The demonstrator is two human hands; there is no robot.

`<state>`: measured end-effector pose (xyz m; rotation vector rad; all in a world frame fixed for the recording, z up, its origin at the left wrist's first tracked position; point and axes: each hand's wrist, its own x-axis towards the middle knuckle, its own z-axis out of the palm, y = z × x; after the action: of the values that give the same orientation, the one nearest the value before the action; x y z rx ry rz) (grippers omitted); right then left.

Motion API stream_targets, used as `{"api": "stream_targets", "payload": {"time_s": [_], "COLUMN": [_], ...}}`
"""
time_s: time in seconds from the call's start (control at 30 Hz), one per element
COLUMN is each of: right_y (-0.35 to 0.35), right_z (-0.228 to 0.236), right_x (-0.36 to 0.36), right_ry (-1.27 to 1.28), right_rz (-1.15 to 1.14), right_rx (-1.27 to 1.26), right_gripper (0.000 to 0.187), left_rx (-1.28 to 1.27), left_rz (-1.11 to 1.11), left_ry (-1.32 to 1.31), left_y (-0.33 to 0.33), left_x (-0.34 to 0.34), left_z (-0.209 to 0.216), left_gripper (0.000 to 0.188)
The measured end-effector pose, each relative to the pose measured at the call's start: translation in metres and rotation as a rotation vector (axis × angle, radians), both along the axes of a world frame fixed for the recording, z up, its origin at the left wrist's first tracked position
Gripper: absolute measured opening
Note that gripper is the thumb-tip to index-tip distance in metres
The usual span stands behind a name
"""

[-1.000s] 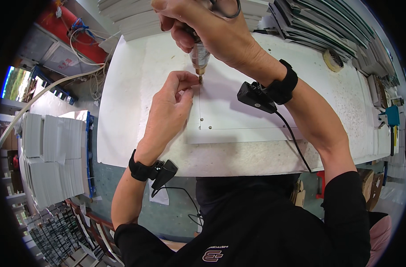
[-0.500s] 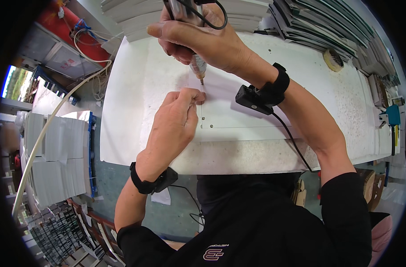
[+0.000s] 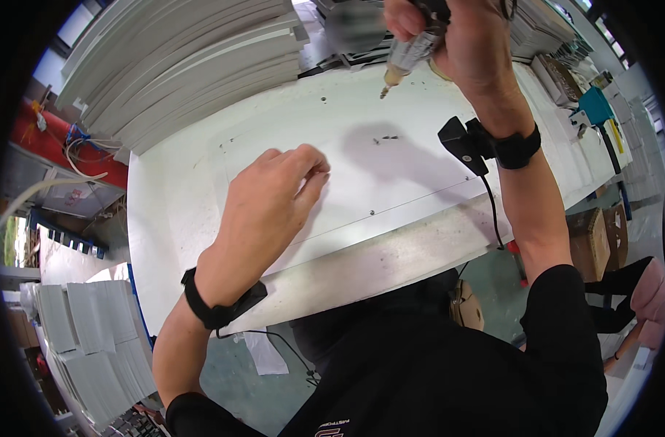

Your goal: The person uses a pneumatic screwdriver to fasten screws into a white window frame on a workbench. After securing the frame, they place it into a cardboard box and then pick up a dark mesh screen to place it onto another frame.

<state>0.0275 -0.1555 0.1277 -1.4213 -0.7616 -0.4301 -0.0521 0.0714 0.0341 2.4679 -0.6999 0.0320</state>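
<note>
Screwdriver (image 3: 412, 51) moved right | clamped in right fingers (image 3: 404, 22), bit (image 3: 384, 92) protruding | left fingers (image 3: 309, 156): can't tell

We log the power driver (image 3: 412, 51): shiny silvery barrel, looks metal, brass-toned nose, dark metal bit (image 3: 383, 93). Small screws (image 3: 392, 138) read as metal, dark with slight glints. White panel (image 3: 347, 189): smooth, low sheen. Table covering (image 3: 172, 218) looks matt, paper-like; its front strip (image 3: 420, 239) we tag scuffed, speckled. Stacked boards (image 3: 201, 87): matt grey-white, crisp edges. Wrist straps (image 3: 520, 149) look like matt black fabric; the attached camera (image 3: 460, 142) we mark black plastic. Shirt (image 3: 449, 357): dull black cloth. Box (image 3: 589, 244): brown cardboard, matt.
</note>
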Motion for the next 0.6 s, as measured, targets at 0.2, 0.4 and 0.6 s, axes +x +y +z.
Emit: {"api": "stream_targets", "payload": {"time_s": [0.2, 0.4, 0.6], "right_y": [-0.055, -0.073, -0.069], "right_z": [-0.033, -0.056, -0.06], "right_x": [-0.008, -0.009, -0.012], "right_ry": [0.132, 0.177, 0.16], "right_rz": [-0.024, 0.028, 0.008], "right_rx": [0.187, 0.255, 0.275], "right_gripper": [0.026, 0.02, 0.025], "left_rx": [0.056, 0.136, 0.257], "left_rz": [-0.143, -0.19, -0.178], "left_ry": [-0.177, -0.252, -0.35], "left_y": [-0.056, -0.065, -0.065], "left_x": [0.051, 0.058, 0.057], "left_z": [-0.025, -0.045, -0.048], "left_gripper": [0.013, 0.013, 0.011]}}
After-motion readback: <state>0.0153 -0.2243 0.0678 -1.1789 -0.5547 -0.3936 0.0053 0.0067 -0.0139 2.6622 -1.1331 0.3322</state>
